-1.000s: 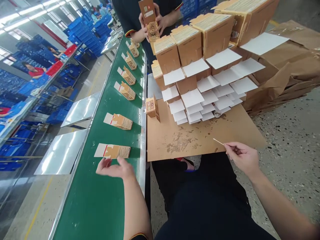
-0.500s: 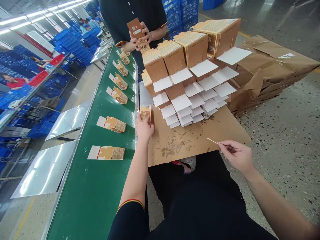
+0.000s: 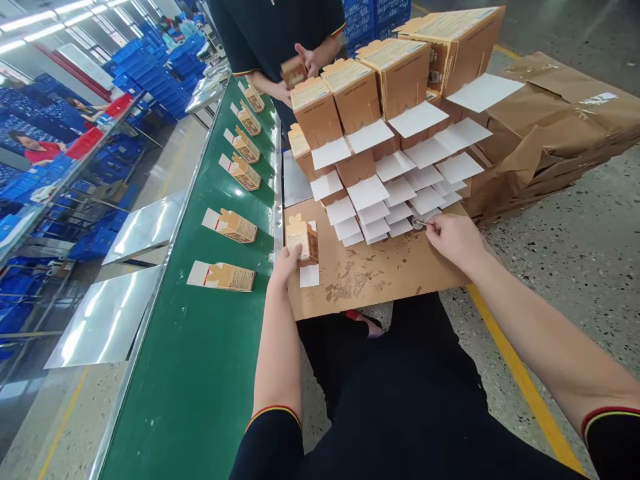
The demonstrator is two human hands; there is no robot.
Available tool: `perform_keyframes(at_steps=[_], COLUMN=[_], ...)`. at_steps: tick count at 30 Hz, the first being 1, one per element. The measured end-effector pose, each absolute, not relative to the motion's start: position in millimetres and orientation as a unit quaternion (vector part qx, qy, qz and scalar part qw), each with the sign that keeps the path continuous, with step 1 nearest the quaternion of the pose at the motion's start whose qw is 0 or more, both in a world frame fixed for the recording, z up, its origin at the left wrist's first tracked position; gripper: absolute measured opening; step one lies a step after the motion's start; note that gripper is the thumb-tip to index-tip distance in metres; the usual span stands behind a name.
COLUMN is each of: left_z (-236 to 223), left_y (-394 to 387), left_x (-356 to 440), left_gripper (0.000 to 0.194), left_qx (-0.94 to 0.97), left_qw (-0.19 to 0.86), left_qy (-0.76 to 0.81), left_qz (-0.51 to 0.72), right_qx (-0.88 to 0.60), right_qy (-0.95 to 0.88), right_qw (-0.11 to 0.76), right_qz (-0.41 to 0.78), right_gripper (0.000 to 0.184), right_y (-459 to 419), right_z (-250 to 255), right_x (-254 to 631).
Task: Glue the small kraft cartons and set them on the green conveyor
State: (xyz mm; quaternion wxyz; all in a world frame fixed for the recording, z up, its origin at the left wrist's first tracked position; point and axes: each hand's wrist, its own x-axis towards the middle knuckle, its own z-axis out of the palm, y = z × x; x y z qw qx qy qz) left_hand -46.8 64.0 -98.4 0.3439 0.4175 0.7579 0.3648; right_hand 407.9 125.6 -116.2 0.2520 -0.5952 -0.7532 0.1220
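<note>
My left hand (image 3: 286,265) is closed on a small tan carton (image 3: 306,240) at the left edge of the cardboard-topped table. White flaps stick out from the carton's near and far ends. Over at the table's right side, my right hand (image 3: 457,241) pinches a thin cotton swab (image 3: 425,225). The swab's tip is at a small clear round dish (image 3: 418,224), which sits beside the stacked cartons. Those stacked brown cartons (image 3: 355,100) point their white flaps toward me.
To my left runs a green conveyor belt (image 3: 210,360) with several tan cartons (image 3: 231,277) on it. A co-worker (image 3: 280,40) across the table handles a brown carton. Paper-wrapped bundles (image 3: 545,133) lie at the right. Dark stains mark the cardboard sheet (image 3: 380,280).
My right hand has moved forward, bringing the swab to the dish. My left hand has drawn the carton nearer. The co-worker's carton has tilted and lowered.
</note>
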Motion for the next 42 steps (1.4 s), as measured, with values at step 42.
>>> perform_keyframes(at_steps=[42], left_z=[-160], left_y=[-33], left_x=[18], left_gripper=[0.095], left_qx=[0.358], left_qw=[0.263], left_qy=[0.688], left_qz=[0.574], right_qx=[-0.446], right_qy=[-0.699], right_qw=[0.383], right_qz=[0.408], right_gripper=[0.027], right_y=[-49], right_z=[-142], right_x=[340])
